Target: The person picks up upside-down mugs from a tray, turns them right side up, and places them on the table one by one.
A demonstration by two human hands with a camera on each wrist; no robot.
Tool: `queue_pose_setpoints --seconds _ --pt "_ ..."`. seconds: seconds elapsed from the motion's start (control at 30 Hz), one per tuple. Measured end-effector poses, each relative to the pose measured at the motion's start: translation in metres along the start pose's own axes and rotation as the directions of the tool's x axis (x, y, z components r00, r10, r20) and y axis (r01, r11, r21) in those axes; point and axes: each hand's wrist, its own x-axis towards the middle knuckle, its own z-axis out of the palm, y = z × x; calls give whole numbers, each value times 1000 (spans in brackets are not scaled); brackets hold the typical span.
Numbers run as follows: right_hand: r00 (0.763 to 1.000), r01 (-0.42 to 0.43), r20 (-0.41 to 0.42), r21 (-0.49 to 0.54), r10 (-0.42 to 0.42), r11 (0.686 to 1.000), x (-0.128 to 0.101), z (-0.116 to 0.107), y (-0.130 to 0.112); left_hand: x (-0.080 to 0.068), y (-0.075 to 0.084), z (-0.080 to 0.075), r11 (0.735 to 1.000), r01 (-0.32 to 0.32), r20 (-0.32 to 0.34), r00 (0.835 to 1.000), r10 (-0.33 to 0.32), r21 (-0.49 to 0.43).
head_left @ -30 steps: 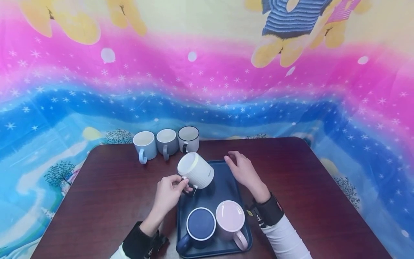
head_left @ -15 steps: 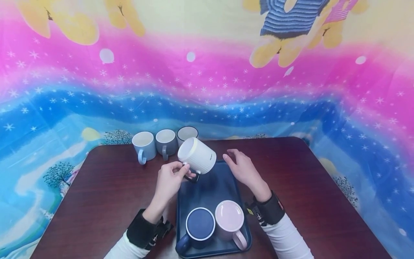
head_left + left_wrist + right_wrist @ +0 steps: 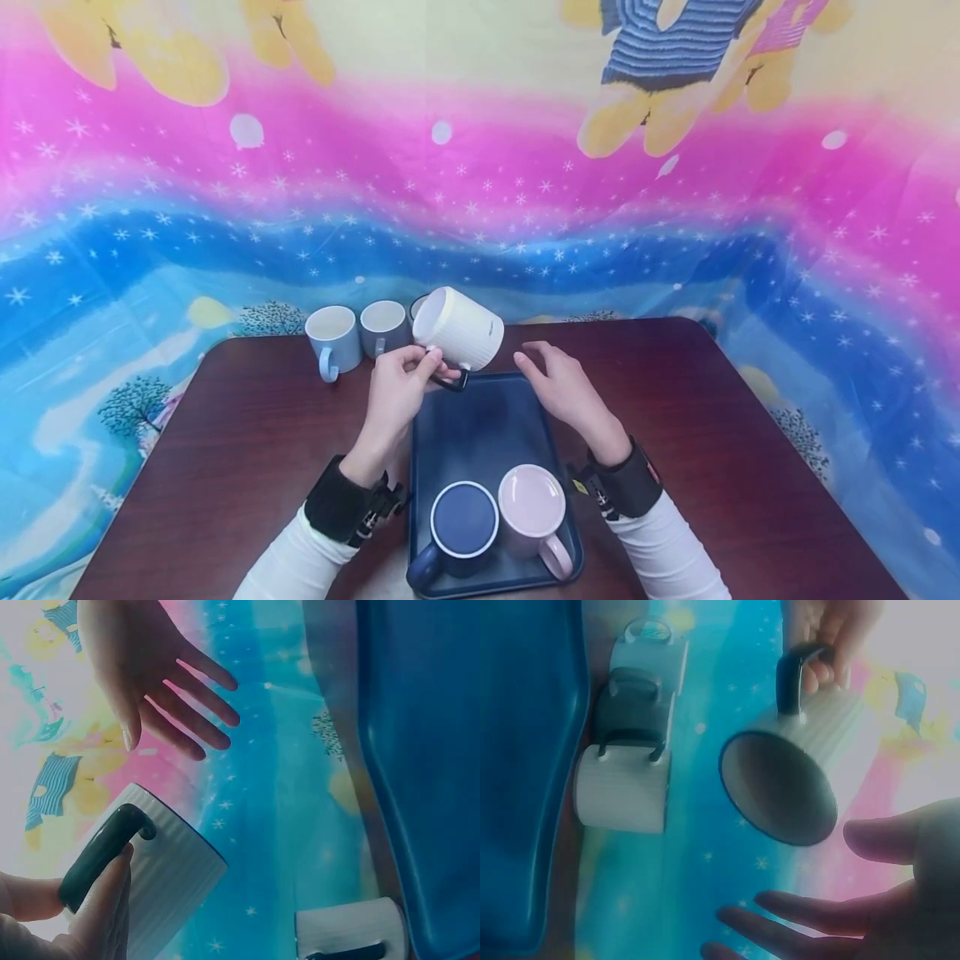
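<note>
My left hand (image 3: 401, 387) pinches the dark handle (image 3: 101, 855) of the white ribbed mug (image 3: 459, 329), thumb and fingers curled round it. The mug hangs in the air, tilted on its side above the far edge of the blue tray (image 3: 480, 425), its open mouth turned toward my right hand; the right wrist view looks straight into its dark-rimmed opening (image 3: 778, 787).

My right hand (image 3: 564, 390) holds nothing. Its fingers are straight and slightly spread, palm facing the mug, just beside it but not touching; a gap shows between the fingertips (image 3: 217, 712) and the mug's wall in the left wrist view. That hand hovers over the tray's far right corner.

Nearer to me on the tray stand two mugs upright and touching: a navy mug (image 3: 463, 525) with its handle toward the near left, and a pink mug (image 3: 534, 508) on its right with its handle toward the near right.

Beyond the tray, along the far edge of the dark wooden table (image 3: 247, 467), a row of mugs sits: a light blue mug (image 3: 333, 337), a grey mug (image 3: 383, 325), and a white mug with a dark rim (image 3: 417, 306), mostly hidden behind the one I hold. A bright cartoon-print cloth (image 3: 675, 217) hangs behind the table.
</note>
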Motion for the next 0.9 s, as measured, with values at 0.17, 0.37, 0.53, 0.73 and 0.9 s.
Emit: queue_pose_setpoints --seconds 0.17,0.37,0.53,0.73,0.9 --pt "1000 10 13 4 -10 1000 0 -2 -8 6 5 4 1000 -7 2 1000 7 -13" --pt "999 4 48 15 -5 1000 0 -2 -17 12 9 10 995 -37 14 999 39 -96" --pt "999 23 48 22 -24 1000 -1 -2 -24 15 14 13 983 -46 26 998 52 -176" --pt "996 69 44 116 -74 991 1 -1 -33 16 24 20 973 -50 29 998 58 -225" --pt "995 72 48 244 -87 967 3 1 -39 17 30 27 962 -50 32 998 60 -267"
